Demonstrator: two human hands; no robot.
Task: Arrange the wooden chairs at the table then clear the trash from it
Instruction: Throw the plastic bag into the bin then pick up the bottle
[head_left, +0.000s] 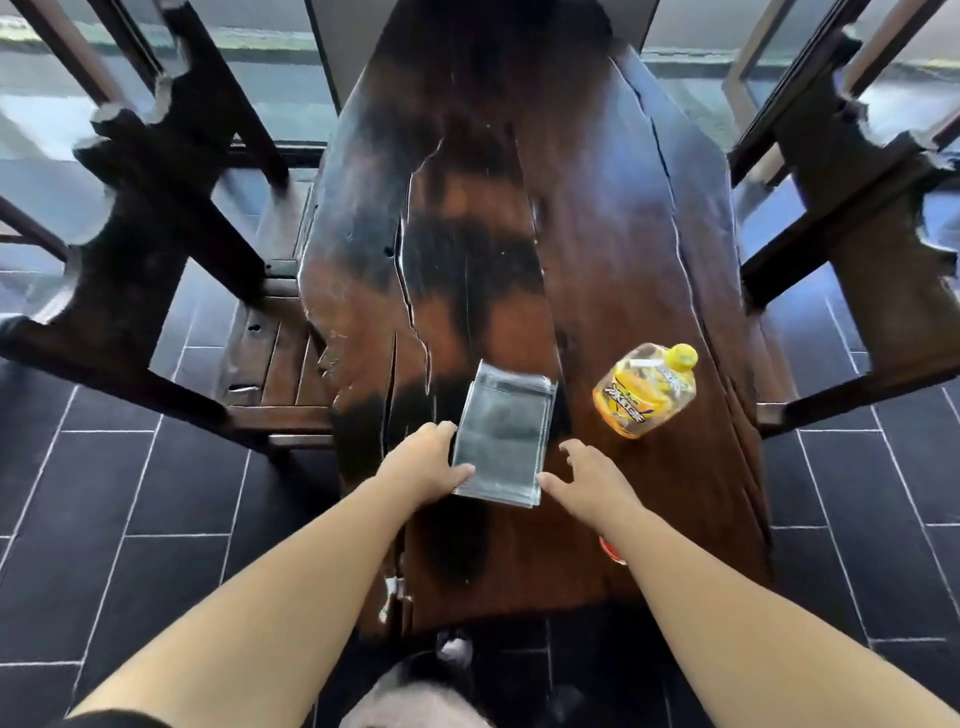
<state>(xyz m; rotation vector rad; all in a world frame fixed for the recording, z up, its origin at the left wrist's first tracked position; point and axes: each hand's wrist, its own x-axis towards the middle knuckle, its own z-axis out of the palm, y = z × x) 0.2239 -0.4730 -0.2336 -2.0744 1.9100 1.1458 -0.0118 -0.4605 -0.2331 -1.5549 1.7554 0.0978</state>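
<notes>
The left chair (156, 249) stands tucked against the table's (613, 218) left edge, its seat partly under the slab. The right chair (872, 228) sits likewise at the right edge, so the arranging looks done. Clearing is what remains: nothing appears to have left the table yet.

The left hand (421, 465) rests at the left edge of a clear plastic bag (501, 441), thumb laid over its near-left corner and fingers along its side. It touches the bag without having closed on it. The bag lies flat near the table's near end, roughly mid-width, directly between the two hands. The right hand (584, 480) is spread open and empty, its thumb just beside the bag's near-right corner. Something red (613, 551) peeks from under the right forearm; I cannot tell what it is. A yellow-capped bottle (644, 392) lies tilted toward the right edge, apart from both hands.
</notes>
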